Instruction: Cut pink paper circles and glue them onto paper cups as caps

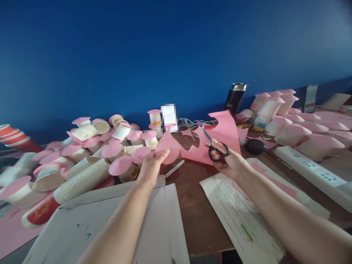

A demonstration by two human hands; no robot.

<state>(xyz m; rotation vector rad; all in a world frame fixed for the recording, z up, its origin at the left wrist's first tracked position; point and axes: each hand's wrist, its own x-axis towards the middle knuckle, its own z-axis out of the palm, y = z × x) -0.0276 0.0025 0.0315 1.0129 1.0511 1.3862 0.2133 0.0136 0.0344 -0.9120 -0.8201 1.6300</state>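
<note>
My left hand (151, 167) pinches a round pink paper disc (172, 146) between thumb and fingers; a darker line runs round its edge. A narrow pink strip sticks up from the disc's top. In my right hand (229, 161) is a pair of scissors (211, 149) with black handles, fingers through the loops and blades pointing up and left. Behind the scissors is a larger pink sheet (227, 134) with curved pieces cut out of its edges. Whether my right fingers touch that sheet, I cannot tell. A white stick-like item (175, 169) lies below the disc.
Paper cups with pink paper tops (121, 167) crowd the left; more (313, 141) stand at right. A stack of nested cups (82, 181) lies left. A black flask (235, 99), a round black object (255, 146) and a power strip (310, 168) are right. Cardboard (110, 223) lies in front.
</note>
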